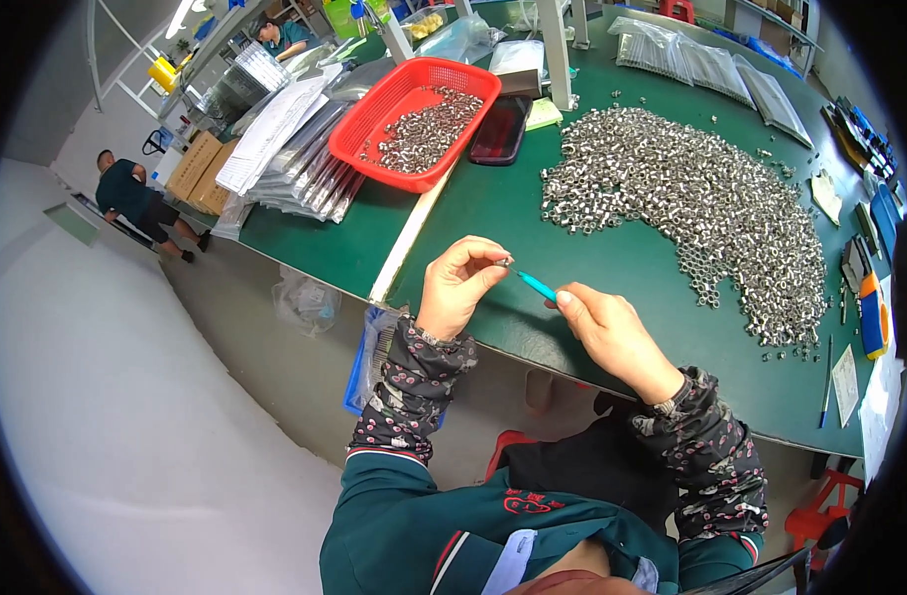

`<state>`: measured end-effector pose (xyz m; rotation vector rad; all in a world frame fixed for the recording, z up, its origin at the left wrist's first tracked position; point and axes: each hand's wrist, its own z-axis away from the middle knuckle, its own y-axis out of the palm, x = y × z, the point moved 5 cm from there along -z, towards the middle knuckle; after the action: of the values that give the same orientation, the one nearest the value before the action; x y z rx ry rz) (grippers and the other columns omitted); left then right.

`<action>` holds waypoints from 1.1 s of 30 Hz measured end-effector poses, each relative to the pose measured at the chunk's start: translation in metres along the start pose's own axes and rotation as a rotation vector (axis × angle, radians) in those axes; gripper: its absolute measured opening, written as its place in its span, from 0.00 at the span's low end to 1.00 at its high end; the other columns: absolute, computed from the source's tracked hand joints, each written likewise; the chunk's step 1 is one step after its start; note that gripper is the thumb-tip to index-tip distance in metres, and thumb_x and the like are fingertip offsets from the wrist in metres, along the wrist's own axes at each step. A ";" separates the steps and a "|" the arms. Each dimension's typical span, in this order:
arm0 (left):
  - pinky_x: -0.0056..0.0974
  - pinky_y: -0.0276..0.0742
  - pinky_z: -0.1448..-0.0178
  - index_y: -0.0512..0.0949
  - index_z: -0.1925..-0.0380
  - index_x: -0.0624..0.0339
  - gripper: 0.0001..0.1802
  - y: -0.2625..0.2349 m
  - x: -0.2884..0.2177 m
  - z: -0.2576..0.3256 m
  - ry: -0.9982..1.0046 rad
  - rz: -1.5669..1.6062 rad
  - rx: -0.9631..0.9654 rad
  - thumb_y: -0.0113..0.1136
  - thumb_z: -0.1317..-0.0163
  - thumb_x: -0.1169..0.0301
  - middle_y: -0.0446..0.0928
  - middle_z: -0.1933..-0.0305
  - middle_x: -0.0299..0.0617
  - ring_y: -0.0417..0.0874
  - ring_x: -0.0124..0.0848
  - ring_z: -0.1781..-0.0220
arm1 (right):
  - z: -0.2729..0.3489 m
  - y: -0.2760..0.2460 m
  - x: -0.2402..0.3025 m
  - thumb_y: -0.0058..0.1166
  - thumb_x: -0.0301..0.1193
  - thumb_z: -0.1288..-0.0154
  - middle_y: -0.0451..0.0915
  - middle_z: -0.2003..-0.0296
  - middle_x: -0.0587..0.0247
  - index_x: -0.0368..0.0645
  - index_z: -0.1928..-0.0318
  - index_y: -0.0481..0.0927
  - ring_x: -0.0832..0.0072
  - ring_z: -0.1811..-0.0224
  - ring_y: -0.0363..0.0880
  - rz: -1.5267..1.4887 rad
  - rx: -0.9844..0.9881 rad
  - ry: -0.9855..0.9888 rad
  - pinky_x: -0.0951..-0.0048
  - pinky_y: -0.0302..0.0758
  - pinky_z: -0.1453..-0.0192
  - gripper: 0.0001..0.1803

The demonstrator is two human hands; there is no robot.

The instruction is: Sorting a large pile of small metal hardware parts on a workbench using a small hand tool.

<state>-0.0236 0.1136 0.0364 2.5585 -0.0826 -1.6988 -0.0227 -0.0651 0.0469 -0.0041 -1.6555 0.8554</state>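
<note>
My left hand (453, 288) is closed in a pinch on a small metal ring (503, 263), mostly covered by the fingertips. In my right hand (617, 337) is a slim teal-handled tool (537, 287), gripped like a pen. Its thin tip points at the ring; whether it touches is too small to tell. Both hands are above the front edge of the green table (493, 213). Beyond them to the right spreads a large pile of small shiny metal rings (672, 183). A red plastic basket (351, 124) with more small metal parts stands farther off, to the left.
A dark phone (500, 131) lies beside the basket. Stacked bagged sheets (310, 178) are at left, bagged parts (662, 55) at the back. A table-frame post (554, 55) rises at the far side. An orange-and-blue tool (874, 317) lies at right. Another person (136, 193) stands at far left.
</note>
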 end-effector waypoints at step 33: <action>0.24 0.68 0.62 0.72 0.64 0.65 0.08 0.016 0.031 0.007 -0.029 -0.215 -0.156 0.54 0.46 0.81 0.72 0.67 0.36 0.71 0.21 0.67 | 0.137 -0.133 -0.059 0.42 0.38 0.37 0.74 0.74 0.50 0.41 0.61 0.72 0.53 0.71 0.74 0.047 -0.831 0.218 0.61 0.69 0.68 0.14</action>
<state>-0.0184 0.0950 0.0065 2.5040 0.3219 -1.7340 -0.0648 -0.2595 0.0648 -0.6859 -1.6947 0.1411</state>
